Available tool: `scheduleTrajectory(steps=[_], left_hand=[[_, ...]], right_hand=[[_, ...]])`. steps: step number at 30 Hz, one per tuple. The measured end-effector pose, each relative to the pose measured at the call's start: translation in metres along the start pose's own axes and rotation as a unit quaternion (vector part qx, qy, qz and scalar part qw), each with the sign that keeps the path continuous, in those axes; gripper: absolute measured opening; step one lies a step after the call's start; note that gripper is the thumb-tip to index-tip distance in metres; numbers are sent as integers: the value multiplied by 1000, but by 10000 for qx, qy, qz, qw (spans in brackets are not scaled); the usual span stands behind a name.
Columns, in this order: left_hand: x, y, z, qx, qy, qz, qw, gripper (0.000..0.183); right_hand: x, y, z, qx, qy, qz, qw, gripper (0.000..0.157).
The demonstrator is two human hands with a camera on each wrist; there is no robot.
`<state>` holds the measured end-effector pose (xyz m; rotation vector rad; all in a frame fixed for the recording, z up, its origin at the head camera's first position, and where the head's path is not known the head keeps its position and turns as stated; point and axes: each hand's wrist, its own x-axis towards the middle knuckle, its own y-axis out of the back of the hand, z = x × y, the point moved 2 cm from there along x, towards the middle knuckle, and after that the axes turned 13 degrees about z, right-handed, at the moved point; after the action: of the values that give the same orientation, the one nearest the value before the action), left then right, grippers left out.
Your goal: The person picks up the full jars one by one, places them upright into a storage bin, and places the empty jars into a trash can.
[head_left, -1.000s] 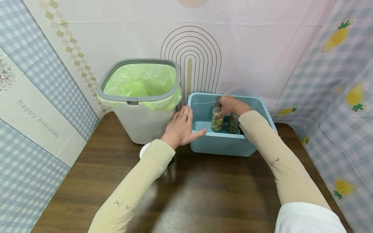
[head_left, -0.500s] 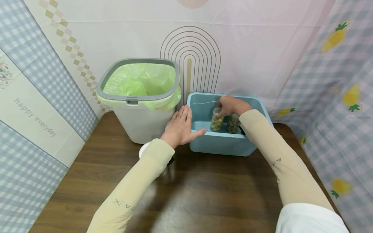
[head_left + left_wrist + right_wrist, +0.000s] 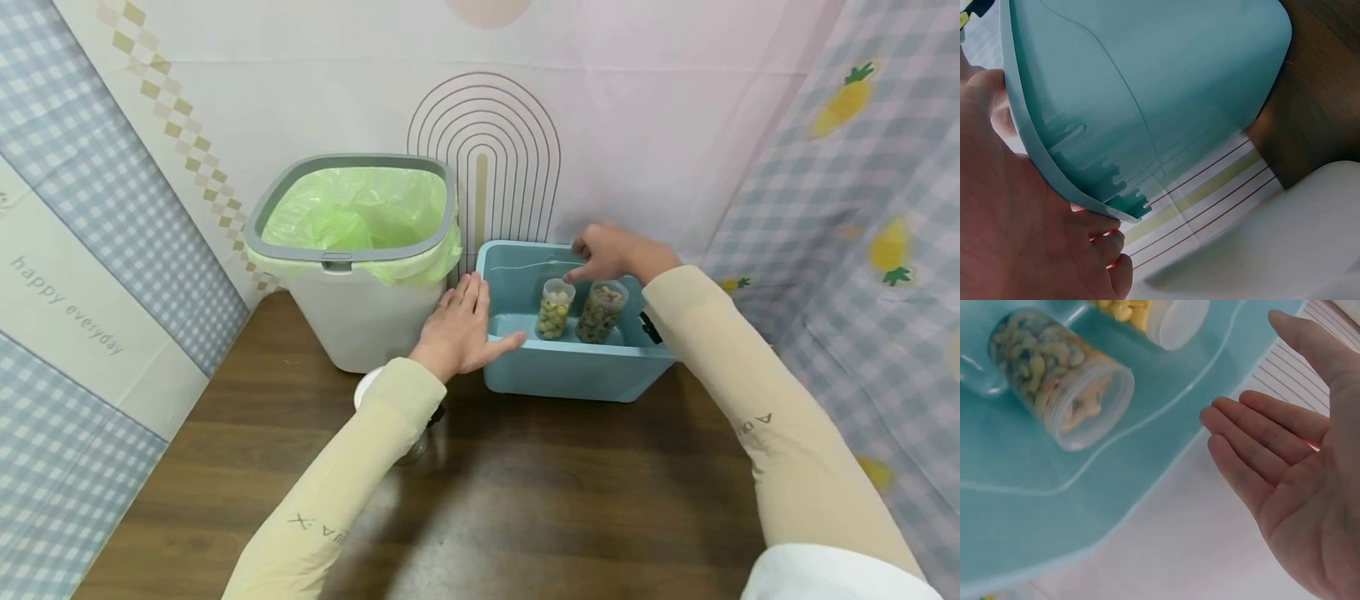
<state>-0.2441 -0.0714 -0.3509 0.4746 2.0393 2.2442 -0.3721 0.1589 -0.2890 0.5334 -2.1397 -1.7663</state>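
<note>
Two clear jars stand inside a blue plastic bin (image 3: 577, 371). The left jar (image 3: 553, 317) holds pale yellow pieces; the right jar (image 3: 598, 315) holds darker, brownish-green curved pieces and appears larger in the right wrist view. My right hand (image 3: 617, 252) hovers over the bin's back rim, apart from both jars. Its fingers are extended and its palm holds nothing, as the right wrist view shows. With straight fingers, my left hand (image 3: 457, 329) rests against the bin's left end, thumb over the front rim. In the left wrist view, that hand lies along the bin's rim (image 3: 1025, 134).
A white trash can (image 3: 367, 321) with a grey rim and green liner stands left of the bin. A white round object (image 3: 365, 385) is mostly hidden by my left sleeve on the brown table (image 3: 540, 492). Patterned cloth walls (image 3: 637, 125) enclose the back and sides.
My right hand has let go of the left jar and lifted away up and to the right. Both jars are now uncovered. The left hand stays at the bin.
</note>
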Motion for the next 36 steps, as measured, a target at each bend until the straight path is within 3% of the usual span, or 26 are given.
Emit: scheduleTrajectory(steps=[7, 16, 21, 28, 36], left_hand=[[-1, 2, -1, -58, 1, -45, 10000, 106], [-1, 2, -4, -26, 11, -77, 10000, 106], [-1, 3, -3, -11, -16, -14, 10000, 106], [-1, 3, -2, 1, -22, -57, 10000, 107], [0, 3, 1, -44, -25, -65, 10000, 107]], right_hand=[[-20, 18, 7, -158, -49, -128, 9998, 76], [-54, 29, 16, -692, -224, -189, 9972, 105], [-75, 25, 24, -631, -498, -88, 9967, 113], [-109, 9, 34, -201, -810, 138, 9964, 110], [-144, -12, 40, -63, -1134, 244, 9932, 111]])
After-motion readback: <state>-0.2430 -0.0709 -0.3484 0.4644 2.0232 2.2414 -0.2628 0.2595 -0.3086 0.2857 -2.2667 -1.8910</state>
